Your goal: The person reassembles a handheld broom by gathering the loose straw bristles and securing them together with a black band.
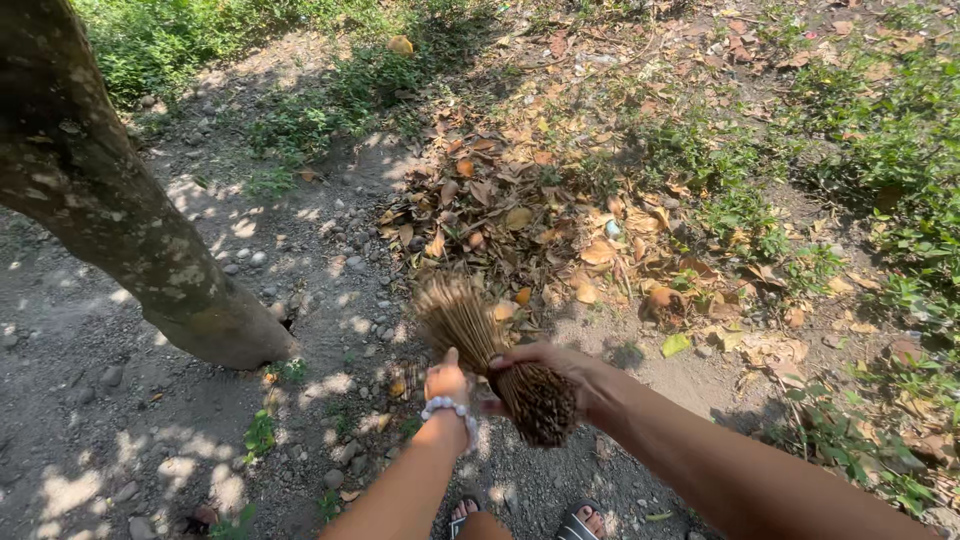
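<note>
A stick broom [480,340] of thin brown ribs points away from me, its splayed tips blurred over the gravel near a heap of dry leaves [540,220]. My right hand [545,365] wraps around the broom's bundled butt end. My left hand [446,382], with a white bead bracelet at the wrist, is closed right beside the bundle on its left, thumb up; whether it grips the ribs is hard to tell.
A leaning tree trunk [110,200] rises at the left from bare gravel ground [100,420]. Green weeds [880,150] edge the right and the far side. My sandalled feet [525,520] show at the bottom edge.
</note>
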